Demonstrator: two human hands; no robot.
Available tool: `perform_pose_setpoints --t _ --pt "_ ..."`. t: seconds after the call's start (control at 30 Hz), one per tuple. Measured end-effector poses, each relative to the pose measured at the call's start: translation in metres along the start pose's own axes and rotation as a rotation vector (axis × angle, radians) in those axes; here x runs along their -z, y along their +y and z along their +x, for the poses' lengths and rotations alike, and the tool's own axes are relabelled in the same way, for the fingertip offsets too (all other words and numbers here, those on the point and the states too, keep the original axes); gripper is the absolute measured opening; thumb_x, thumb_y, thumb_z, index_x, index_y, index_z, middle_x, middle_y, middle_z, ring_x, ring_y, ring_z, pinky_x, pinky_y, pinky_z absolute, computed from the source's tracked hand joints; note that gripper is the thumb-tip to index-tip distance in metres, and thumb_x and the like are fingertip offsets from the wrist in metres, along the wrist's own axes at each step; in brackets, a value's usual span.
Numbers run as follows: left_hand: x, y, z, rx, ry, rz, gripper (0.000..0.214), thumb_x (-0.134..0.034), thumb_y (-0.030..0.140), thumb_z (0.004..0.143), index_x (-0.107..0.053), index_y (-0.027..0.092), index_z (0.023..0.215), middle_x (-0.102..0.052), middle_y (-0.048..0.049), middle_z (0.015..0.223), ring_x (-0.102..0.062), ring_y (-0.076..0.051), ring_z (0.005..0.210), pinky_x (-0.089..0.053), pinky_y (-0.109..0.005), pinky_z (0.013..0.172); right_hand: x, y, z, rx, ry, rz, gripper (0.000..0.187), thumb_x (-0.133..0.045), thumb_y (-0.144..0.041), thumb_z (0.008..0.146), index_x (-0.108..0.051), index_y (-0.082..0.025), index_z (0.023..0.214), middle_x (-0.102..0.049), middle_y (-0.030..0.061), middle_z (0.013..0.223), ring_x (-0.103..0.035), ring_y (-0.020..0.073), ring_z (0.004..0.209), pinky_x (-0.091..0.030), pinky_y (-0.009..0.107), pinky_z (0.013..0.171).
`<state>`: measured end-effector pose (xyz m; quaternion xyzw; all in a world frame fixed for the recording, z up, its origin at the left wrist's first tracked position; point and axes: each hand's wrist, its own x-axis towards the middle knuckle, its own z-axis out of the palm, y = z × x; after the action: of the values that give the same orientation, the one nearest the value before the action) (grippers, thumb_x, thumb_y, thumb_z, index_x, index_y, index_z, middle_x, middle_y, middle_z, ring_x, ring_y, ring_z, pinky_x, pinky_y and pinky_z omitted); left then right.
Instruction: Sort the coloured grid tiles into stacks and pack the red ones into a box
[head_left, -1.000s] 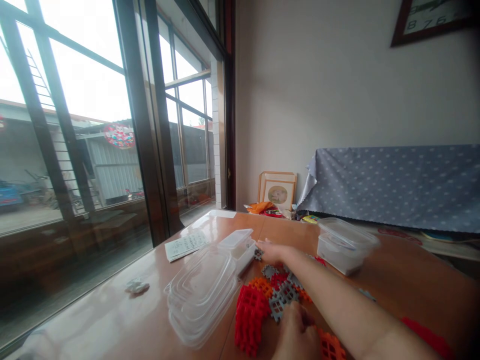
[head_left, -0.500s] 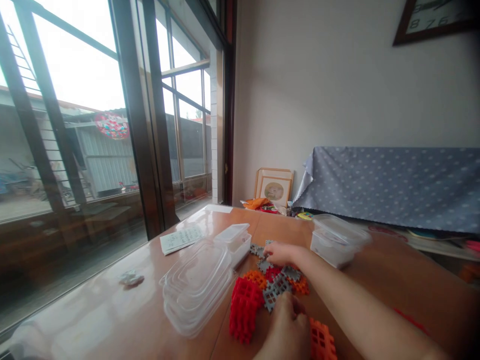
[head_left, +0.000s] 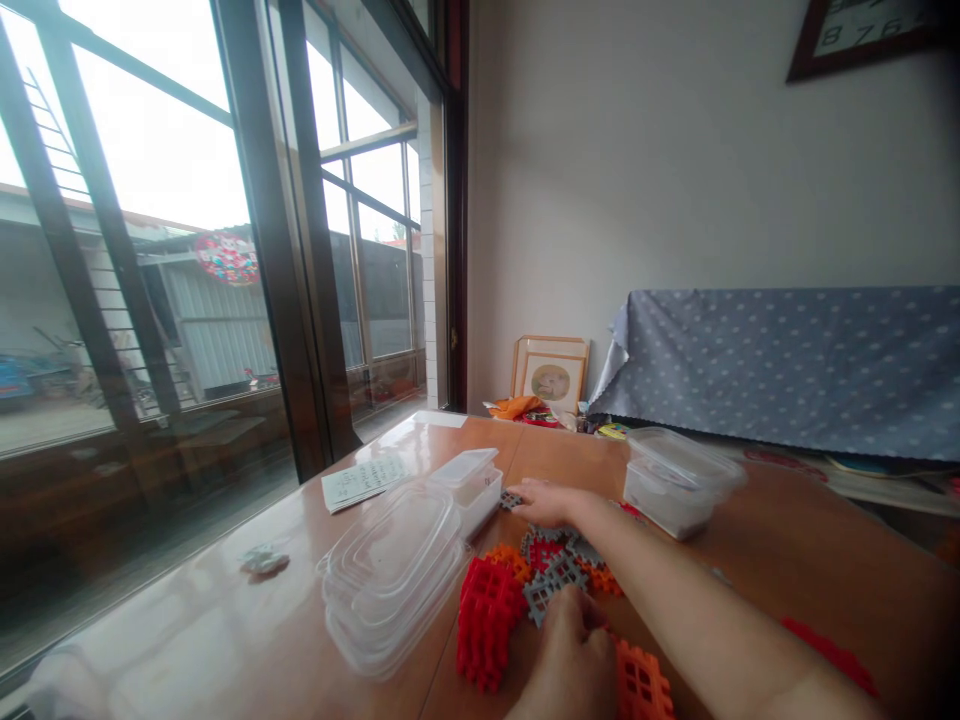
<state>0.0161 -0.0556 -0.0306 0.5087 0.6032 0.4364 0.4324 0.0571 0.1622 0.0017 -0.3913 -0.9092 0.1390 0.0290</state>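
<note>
My left hand [head_left: 571, 640] is closed near the front of the table, its fingertips on a grey lattice building piece [head_left: 553, 588]. Farther away, my right hand [head_left: 541, 502] stretches out low over the table, fingers extended, touching or just above another grey building piece [head_left: 510, 499]. Between the hands lie loose grey, red and orange building pieces [head_left: 510, 562]. A stack of red building pieces [head_left: 489, 625] stands left of my left hand. Orange building pieces [head_left: 643, 680] stand at its right, partly hidden by it.
Clear plastic lids [head_left: 394, 580] lie left of the pieces, beside an open clear box [head_left: 480, 500]. Another clear box [head_left: 671, 490] stands at the back right. A written paper [head_left: 364, 484] and a small plastic packet [head_left: 264, 558] lie leftward. Red pieces [head_left: 829, 650] lie at right.
My right hand has shifted slightly left, and its fingers are stretched out flatter. My left hand has stayed almost in place with the grey building piece.
</note>
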Motion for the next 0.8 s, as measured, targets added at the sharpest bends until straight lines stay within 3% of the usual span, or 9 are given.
perform_pose_setpoints --t 0.2,0.33,0.43,0.53,0.67,0.8 --pt "-0.002 -0.008 0.004 0.009 0.012 -0.018 0.021 -0.045 0.001 0.07 -0.051 0.02 0.078 -0.054 -0.0013 0.08 -0.051 -0.018 0.083 -0.036 -0.028 0.072 0.002 -0.006 -0.001 0.01 -0.139 -0.003 0.039 -0.06 -0.037 0.085 -0.072 -0.029 0.122 -0.072 0.0058 0.126 -0.067 0.0257 0.112 -0.049 0.033 0.093" --pt "0.001 -0.003 0.001 -0.014 -0.004 0.002 0.021 -0.045 0.001 0.07 -0.05 0.02 0.077 -0.056 -0.0023 0.084 -0.051 -0.018 0.085 -0.037 -0.028 0.074 0.014 0.001 -0.011 -0.038 -0.201 0.007 0.023 -0.062 -0.037 0.083 -0.079 -0.023 0.09 -0.078 0.004 0.095 -0.07 0.0219 0.087 -0.049 0.028 0.077" --pt "0.004 0.002 -0.001 0.014 -0.022 -0.001 0.021 -0.044 0.0 0.071 -0.05 0.02 0.078 -0.055 -0.0021 0.083 -0.051 -0.018 0.085 -0.037 -0.027 0.073 0.024 0.012 -0.021 -0.099 -0.214 0.056 0.029 -0.06 -0.042 0.087 -0.077 -0.02 0.08 -0.074 0.0011 0.078 -0.067 0.0178 0.073 -0.047 0.025 0.066" --pt "0.005 0.007 -0.002 0.034 -0.025 -0.015 0.022 -0.044 0.0 0.072 -0.05 0.02 0.079 -0.055 -0.0021 0.083 -0.051 -0.018 0.084 -0.037 -0.027 0.072 0.033 0.028 -0.032 -0.183 -0.13 0.091 0.038 -0.052 -0.045 0.097 -0.075 -0.017 0.087 -0.073 0.0016 0.084 -0.066 0.0172 0.077 -0.05 0.026 0.07" --pt "0.008 0.014 -0.005 0.037 -0.045 -0.021 0.023 -0.042 -0.001 0.073 -0.051 0.02 0.079 -0.054 -0.002 0.081 -0.05 -0.018 0.083 -0.036 -0.028 0.072 0.041 0.046 -0.044 -0.307 -0.005 0.088 0.033 -0.058 -0.044 0.099 -0.066 -0.016 0.113 -0.068 0.0063 0.114 -0.066 0.0217 0.098 -0.056 0.039 0.086" --pt "0.012 0.022 -0.008 0.04 -0.053 -0.028 0.023 -0.043 -0.001 0.073 -0.051 0.019 0.077 -0.053 -0.0014 0.078 -0.05 -0.018 0.08 -0.036 -0.028 0.07 0.038 0.052 -0.054 -0.341 -0.019 0.094 0.032 -0.061 -0.038 0.099 -0.062 -0.019 0.124 -0.063 0.0084 0.128 -0.064 0.023 0.107 -0.056 0.043 0.092"
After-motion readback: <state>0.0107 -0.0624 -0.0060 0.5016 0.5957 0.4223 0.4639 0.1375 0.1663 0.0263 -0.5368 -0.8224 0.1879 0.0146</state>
